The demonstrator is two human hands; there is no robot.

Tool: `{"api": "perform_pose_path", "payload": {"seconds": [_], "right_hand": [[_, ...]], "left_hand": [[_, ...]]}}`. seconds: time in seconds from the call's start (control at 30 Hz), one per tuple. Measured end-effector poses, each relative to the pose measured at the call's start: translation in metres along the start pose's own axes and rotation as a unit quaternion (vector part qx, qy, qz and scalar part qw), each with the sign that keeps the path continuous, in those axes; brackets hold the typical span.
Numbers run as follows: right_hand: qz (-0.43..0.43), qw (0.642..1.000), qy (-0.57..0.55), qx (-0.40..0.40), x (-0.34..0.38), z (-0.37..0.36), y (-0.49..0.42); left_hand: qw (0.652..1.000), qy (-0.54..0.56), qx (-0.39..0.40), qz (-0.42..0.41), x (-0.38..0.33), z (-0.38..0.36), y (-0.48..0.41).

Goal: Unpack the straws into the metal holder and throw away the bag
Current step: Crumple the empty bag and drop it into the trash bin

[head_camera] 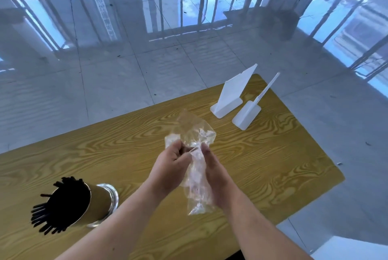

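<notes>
fingers point(184, 157) of both hands are pinched on the clear bag point(195, 167), gathered above the tabletop point(273, 154) for disposal; straws point(52, 207) are already stood in the metal holder point(100, 201), near left.

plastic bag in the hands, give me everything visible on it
The plastic bag is clear, thin film, crumpled and wrinkled, and looks empty of straws. It is held above the wooden table, running from a loose, flared end on the far side to a twisted tail near the wrists. The left hand pinches its left edge and the right hand cups its right side, so the middle is bunched between them. Nothing else touches it. The metal holder, full of black straws, stands apart to the left.
</notes>
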State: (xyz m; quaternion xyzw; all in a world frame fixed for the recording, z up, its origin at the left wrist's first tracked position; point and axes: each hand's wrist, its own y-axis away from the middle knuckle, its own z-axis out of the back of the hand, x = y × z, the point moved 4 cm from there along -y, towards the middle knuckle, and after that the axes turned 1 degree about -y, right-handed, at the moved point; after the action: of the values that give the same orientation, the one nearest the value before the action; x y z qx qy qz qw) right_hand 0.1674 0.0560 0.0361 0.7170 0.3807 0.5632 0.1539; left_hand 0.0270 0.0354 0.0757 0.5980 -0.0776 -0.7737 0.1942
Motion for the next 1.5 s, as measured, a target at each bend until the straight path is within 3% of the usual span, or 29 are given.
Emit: {"api": "perform_pose_path", "payload": {"seconds": [0.1, 0.23, 0.37, 0.5, 0.7, 0.87, 1.13, 1.23, 1.33, 1.5], "right_hand": [[-0.002, 0.998, -0.050, -0.029, 0.008, -0.011, 0.010], [0.036, 0.992, -0.098, -0.063, 0.018, -0.026, 0.029], [0.066, 0.982, -0.146, -0.097, 0.022, -0.034, 0.052], [0.061, 0.972, -0.206, -0.091, 0.016, -0.047, 0.077], [0.087, 0.979, -0.179, -0.047, 0.007, -0.050, 0.119], [0.101, 0.988, -0.115, -0.028, -0.004, -0.049, 0.142], [0.156, 0.966, -0.197, 0.055, -0.014, -0.030, 0.185], [0.171, 0.963, -0.207, 0.013, -0.009, -0.006, 0.190], [0.177, 0.956, -0.220, -0.076, -0.009, 0.031, 0.194], [0.156, 0.953, -0.141, -0.219, -0.012, 0.092, 0.213]], "left_hand": [[0.999, 0.046, 0.018, 0.001, -0.010, 0.004, 0.015], [0.995, -0.067, 0.050, -0.057, -0.017, 0.015, 0.040], [0.929, -0.298, 0.065, -0.208, -0.025, 0.025, 0.070], [0.889, -0.374, 0.106, -0.243, -0.027, 0.028, 0.092], [0.879, -0.337, 0.083, -0.326, -0.043, 0.039, 0.110], [0.888, -0.294, 0.086, -0.344, -0.052, 0.033, 0.127], [0.914, -0.213, 0.143, -0.316, -0.068, -0.014, 0.145], [0.897, -0.268, 0.106, -0.335, -0.074, -0.036, 0.145], [0.885, -0.248, 0.083, -0.384, -0.080, -0.058, 0.148], [0.803, -0.324, 0.222, -0.449, -0.082, -0.120, 0.167]]}}
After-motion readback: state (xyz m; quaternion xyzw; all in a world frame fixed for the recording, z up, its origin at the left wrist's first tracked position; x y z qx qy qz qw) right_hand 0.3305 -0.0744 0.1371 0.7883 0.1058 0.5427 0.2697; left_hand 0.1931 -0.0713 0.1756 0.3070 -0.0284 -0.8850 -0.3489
